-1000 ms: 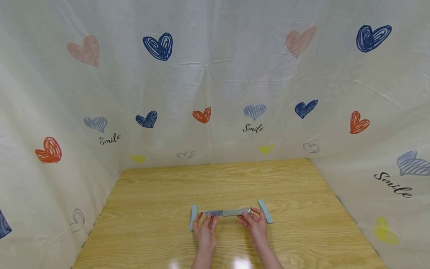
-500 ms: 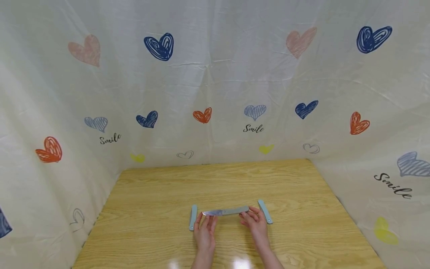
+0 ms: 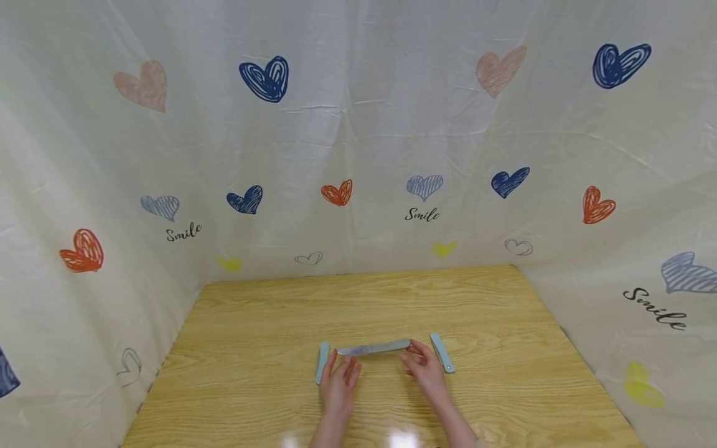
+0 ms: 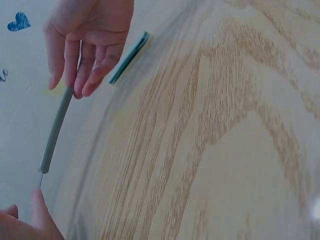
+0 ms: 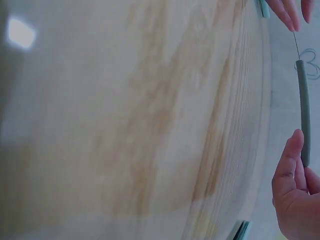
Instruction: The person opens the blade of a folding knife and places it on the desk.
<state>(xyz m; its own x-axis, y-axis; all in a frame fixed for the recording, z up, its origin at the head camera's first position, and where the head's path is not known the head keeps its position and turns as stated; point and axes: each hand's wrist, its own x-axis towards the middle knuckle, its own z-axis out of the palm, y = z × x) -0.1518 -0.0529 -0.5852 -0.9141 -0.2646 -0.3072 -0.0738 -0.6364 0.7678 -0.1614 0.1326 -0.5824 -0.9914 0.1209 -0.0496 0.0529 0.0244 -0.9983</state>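
A folding knife (image 3: pixel 389 346), blade swung out, is held level above the table between two hands. Its handle is grey-green. Thumb and fingers of the right hand (image 3: pixel 427 373) pinch the handle's end, plain in the left wrist view. At the other end, the left hand (image 3: pixel 337 389) has its fingers fairly straight, spread just below the blade (image 3: pixel 353 351), with a fingertip at the blade's tip. In the right wrist view, the left thumb stands apart from the fingers (image 5: pixel 289 17) that meet the blade. From both wrists the blade shows edge-on as a thin line.
Two light blue folded knives lie on the wooden table (image 3: pixel 252 342): one folded knife (image 3: pixel 322 362) beside the left hand, the other folded knife (image 3: pixel 442 353) right of the right hand. A white curtain (image 3: pixel 358 143) printed with hearts surrounds the table's back and sides.
The knife's handle end has risen and shifted slightly left, and the right fingers have slid to its very end. The left fingers have spread and lowered from the blade.
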